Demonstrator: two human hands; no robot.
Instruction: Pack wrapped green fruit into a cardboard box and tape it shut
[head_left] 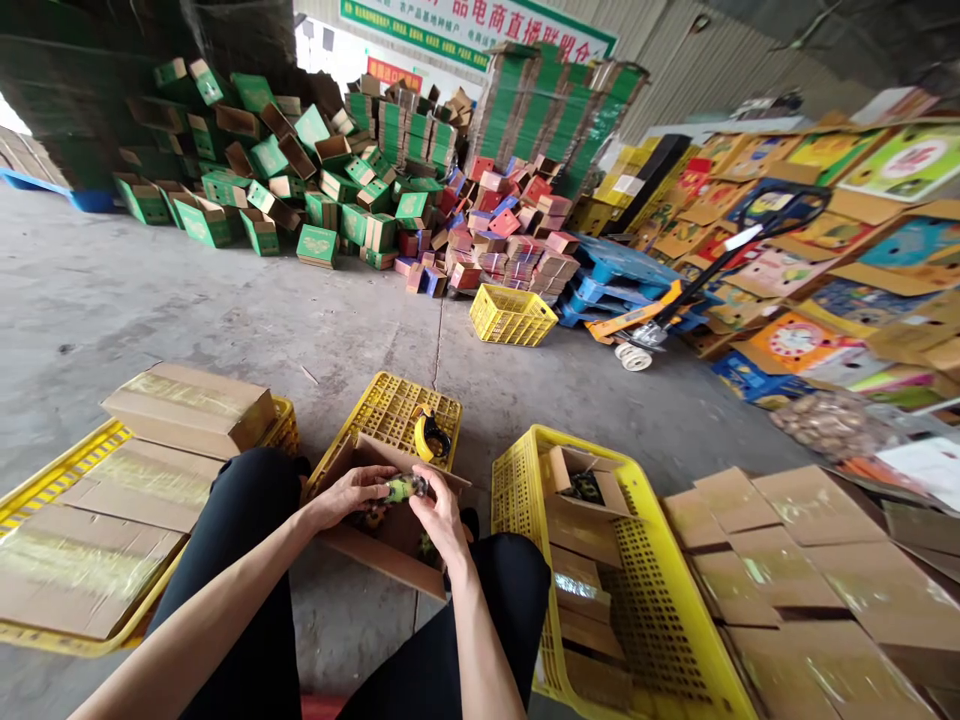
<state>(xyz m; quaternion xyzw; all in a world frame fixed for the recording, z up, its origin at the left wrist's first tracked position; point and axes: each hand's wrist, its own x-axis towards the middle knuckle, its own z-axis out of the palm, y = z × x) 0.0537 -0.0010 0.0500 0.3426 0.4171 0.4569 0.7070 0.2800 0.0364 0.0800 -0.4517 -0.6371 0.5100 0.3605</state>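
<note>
My left hand (351, 497) and my right hand (442, 512) are closed on a small green and dark object (405, 488) from both sides; its exact kind is too small to tell. Both hands are above an open cardboard box (386, 562) between my knees. Inside the box, partly hidden by my hands, lie more small dark and green objects (429, 548). Just beyond, a yellow tape dispenser (425, 440) rests on a yellow plastic crate (381, 402).
At left, a yellow crate (67, 462) carries taped cartons (86, 570). To the right, another yellow crate (660, 610) holds small boxes, beside stacked cartons (795, 560). Farther off are a yellow basket (512, 318), a pallet jack (645, 325), blue pallets (615, 265) and heaped green boxes (319, 245).
</note>
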